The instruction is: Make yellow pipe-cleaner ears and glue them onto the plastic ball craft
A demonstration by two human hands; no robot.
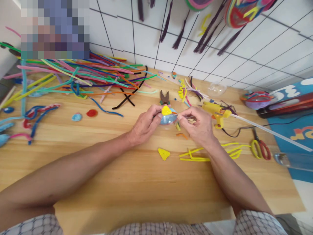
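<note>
My left hand (149, 122) is closed, thumb and fingers pinching a small yellow fuzzy pipe-cleaner piece (166, 110). My right hand (197, 124) pinches close beside it; a thin strand seems to run from its fingertips toward the yellow piece, too small to name. Between and just beyond the hands is a clear rounded plastic shell (168, 119) with blue in it, partly covered by the fingers. A similar yellow pipe-cleaner shape (163, 153) lies flat on the table below the hands. Pliers (164, 97) rest behind the shell, jaws pointing away.
A heap of coloured pipe cleaners (97, 73) spreads at the back left. To the right lie a yellow glue gun (216, 111) with a long glue stick, scissors (260, 148) and yellow pipe cleaners (195, 159) partly under my right forearm. Tassels (181, 34) hang by the tiled wall.
</note>
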